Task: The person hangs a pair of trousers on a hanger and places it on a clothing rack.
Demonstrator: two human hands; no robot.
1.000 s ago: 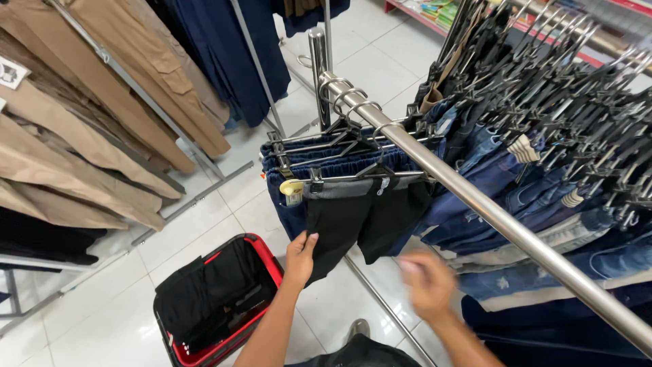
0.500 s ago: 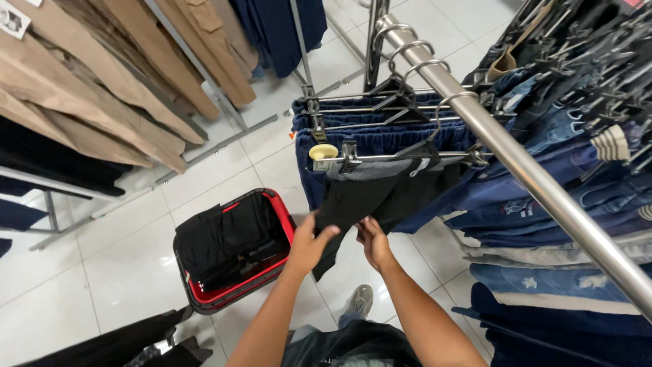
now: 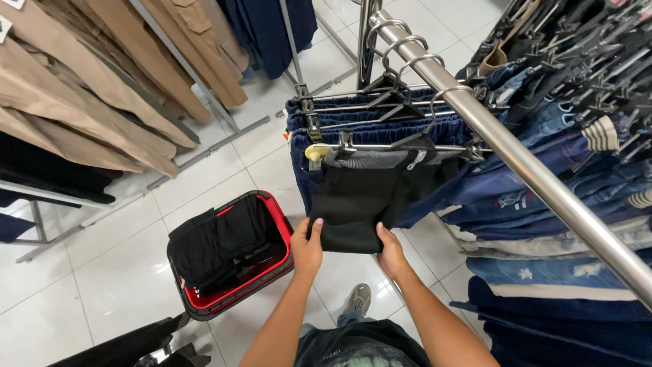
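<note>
While the black garment (image 3: 367,204) hangs from a clip hanger (image 3: 401,146) on the steel rail (image 3: 516,160), both hands grip its lower hem. The left hand (image 3: 307,246) is closed on the hem's left corner, thumb lying on the front of the fabric and fingers hidden behind it. The right hand (image 3: 392,250) is closed on the hem's right corner in the same manner, thumb on the front face. The two hands sit apart, with the bottom edge of the fabric between them. The garment is the frontmost item on the rail, nearest the rail's free end, and its grey waistband is pinched by the hanger clips directly below the rail. Immediately behind it on the same rail hang several blue garments (image 3: 319,129), also on clip hangers. Further along the rail, to its right, a dense row of denim trousers (image 3: 557,190) hangs on black hangers (image 3: 591,61). Below the rail and to its left, a red shopping basket (image 3: 231,255) stands on the white tiled floor (image 3: 102,272), holding folded black clothing (image 3: 217,248); the basket is near the left hand but not touching it. Well to the left of the rail, a separate rack carries tan trousers (image 3: 88,88). Above the rail's end, dark navy garments (image 3: 278,30) hang on another rack. Beneath the hands, a grey shoe (image 3: 358,299) is visible on the floor.
</note>
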